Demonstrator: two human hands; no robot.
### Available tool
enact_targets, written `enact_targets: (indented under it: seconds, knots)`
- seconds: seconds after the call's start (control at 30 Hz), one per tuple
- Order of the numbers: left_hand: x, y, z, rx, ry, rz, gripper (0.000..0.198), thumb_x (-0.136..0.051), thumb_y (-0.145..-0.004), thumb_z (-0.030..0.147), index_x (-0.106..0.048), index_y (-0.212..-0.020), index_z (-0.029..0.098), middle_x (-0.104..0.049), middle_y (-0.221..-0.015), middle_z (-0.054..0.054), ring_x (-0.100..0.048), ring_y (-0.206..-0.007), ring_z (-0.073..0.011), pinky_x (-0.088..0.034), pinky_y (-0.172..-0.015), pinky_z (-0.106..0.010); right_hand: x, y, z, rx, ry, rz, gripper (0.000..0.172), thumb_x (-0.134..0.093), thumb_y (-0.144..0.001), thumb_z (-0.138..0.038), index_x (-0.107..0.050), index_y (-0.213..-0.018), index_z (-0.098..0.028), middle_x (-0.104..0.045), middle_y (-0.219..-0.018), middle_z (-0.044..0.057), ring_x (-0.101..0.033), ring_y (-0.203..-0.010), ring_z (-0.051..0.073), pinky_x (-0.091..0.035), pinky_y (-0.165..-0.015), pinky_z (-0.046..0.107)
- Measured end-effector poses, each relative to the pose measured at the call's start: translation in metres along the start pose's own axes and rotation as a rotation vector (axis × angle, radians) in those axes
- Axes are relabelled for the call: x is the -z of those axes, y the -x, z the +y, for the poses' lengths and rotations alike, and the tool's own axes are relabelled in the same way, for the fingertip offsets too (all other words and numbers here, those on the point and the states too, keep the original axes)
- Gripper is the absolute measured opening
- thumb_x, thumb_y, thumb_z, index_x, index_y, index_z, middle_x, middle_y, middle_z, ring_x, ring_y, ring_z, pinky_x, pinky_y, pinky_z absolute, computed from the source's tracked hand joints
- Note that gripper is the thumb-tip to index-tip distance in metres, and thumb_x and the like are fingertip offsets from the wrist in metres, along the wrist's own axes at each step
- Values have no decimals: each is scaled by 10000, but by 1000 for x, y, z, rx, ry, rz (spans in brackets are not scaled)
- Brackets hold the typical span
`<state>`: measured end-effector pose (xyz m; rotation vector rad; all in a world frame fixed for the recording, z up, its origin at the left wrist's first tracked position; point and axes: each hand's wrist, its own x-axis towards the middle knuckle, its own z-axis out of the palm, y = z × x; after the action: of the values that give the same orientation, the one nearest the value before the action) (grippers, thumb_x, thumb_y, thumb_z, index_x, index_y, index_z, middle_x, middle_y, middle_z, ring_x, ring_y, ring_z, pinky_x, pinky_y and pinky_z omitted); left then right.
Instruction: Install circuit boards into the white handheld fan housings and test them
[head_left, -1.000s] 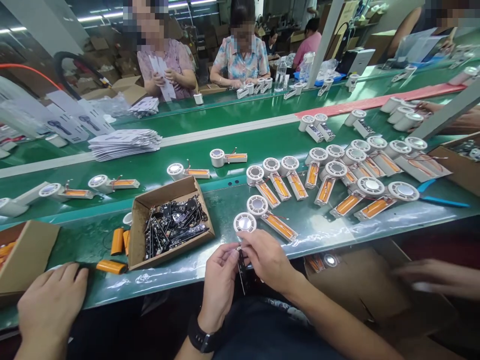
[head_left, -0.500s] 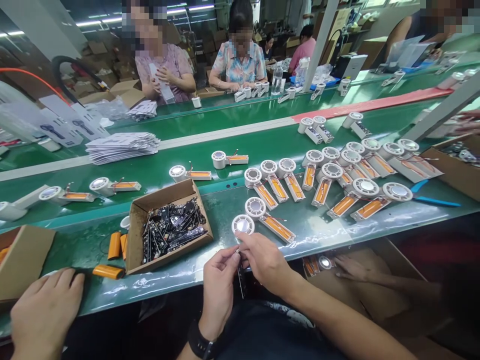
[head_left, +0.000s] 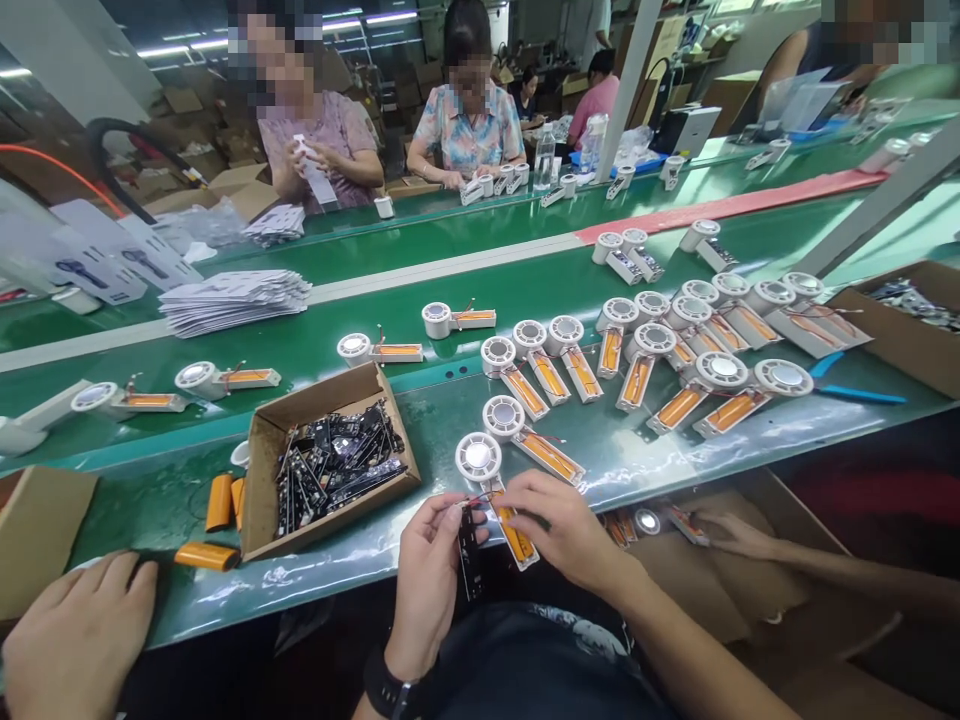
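Observation:
My left hand [head_left: 429, 570], with a dark watch at the wrist, pinches a narrow black circuit board [head_left: 469, 555] by its upper end, where thin wires run across. My right hand [head_left: 551, 520] is just to the right, its fingers curled at the wires over a white fan unit [head_left: 478, 457]. Whether its fingertips grip a wire is too small to tell. The unit's round head lies on the bench edge, and its handle with an orange battery [head_left: 517, 535] points toward me. Another fan unit [head_left: 504, 417] lies just behind it.
A cardboard box of black boards [head_left: 337, 470] stands left of my hands, with orange batteries [head_left: 204, 556] beside it. Many fan units [head_left: 720, 372] and blue-handled pliers [head_left: 859, 394] lie right. Another person's hand [head_left: 79, 625] rests at the left edge. People work across the green belt [head_left: 405, 275].
My right hand has moved right, off the board's top, uncovering the wires and the orange battery. The board now hangs more visibly from my left hand. At lower right, another person's hand holds a unit.

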<state>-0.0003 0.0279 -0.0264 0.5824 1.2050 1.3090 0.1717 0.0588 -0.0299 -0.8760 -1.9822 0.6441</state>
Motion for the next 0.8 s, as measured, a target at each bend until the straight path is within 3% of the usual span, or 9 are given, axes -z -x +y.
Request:
enact_targets:
  seconds: [0.13, 0.27, 0.4, 0.6, 0.8]
  knots:
    - [-2, 3, 1, -92, -178, -23, 282, -788, -699, 397, -730, -836, 157, -731, -871, -81, -673, -750, -199, -569, -664, -307, -17, -11, -10, -44, -67, 158, 177, -554, -891, -99, -698, -841, -188, -686, -856, 67, -642, -821, 191, -552, -727, 324]
    - [-2, 9, 1, -154, -341, -34, 218, -748, -740, 364, -728, -846, 174, -728, -888, -85, -666, -768, -213, -556, -677, -310, -30, -24, -19, -170, -78, 241, 190, -538, -870, -65, -676, -826, -189, -718, -831, 47, -667, -790, 183, -554, -703, 296]
    - [-2, 9, 0, -201, -361, 3, 220, -724, -762, 346, -706, -921, 194, -720, -917, -83, -668, -824, -224, -541, -687, -296, -39, -26, -22, -76, 91, 218, 232, -481, -908, -86, -672, -816, -179, -697, -743, 60, -643, -692, 191, -526, -639, 298]
    - [1, 4, -2, -303, -463, 14, 160, -679, -813, 342, -701, -886, 200, -711, -849, -57, -652, -767, -208, -516, -696, -281, -37, -21, -21, 61, 302, 84, 277, -395, -949, -97, -648, -1040, -163, -692, -786, 87, -626, -675, 204, -496, -633, 318]
    - [2, 2, 1, -338, -434, 42, 121, -715, -775, 315, -730, -808, 200, -683, -874, -65, -639, -794, -216, -514, -686, -269, -41, -17, -15, -65, 106, 146, 249, -512, -881, -82, -625, -1073, -193, -721, -795, 45, -667, -714, 204, -534, -673, 314]
